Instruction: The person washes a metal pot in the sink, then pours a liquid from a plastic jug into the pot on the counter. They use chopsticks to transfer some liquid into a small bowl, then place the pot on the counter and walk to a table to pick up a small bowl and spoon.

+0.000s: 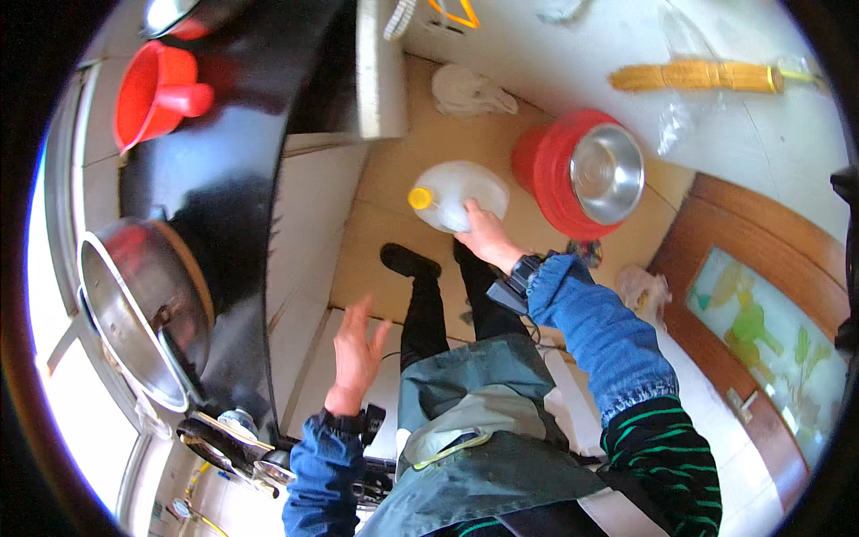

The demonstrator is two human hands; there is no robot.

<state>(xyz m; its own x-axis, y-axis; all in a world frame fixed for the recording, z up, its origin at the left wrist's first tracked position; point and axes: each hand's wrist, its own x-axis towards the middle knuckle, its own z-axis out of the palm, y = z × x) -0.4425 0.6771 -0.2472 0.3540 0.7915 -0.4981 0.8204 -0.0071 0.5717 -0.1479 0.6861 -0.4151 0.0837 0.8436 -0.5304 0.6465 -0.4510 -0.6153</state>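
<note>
My right hand (484, 231) grips the handle of a translucent plastic jug (490, 188) with a yellow cap (420, 198). The jug is held in front of my legs, over the tiled floor. My left hand (359, 346) is raised with its fingers apart and holds nothing, left of my apron (476, 376). A red bin or bucket (537, 158) stands just beyond the jug, with a stainless steel bowl (607, 173) in its top.
On the black counter (241, 141) at left are a red plastic dipper (154, 94) and a large metal pot (141, 315). A white plastic bag (470, 90) lies on the floor. A wooden door (772, 315) is at right; a bundled brush (694, 75) hangs on the wall.
</note>
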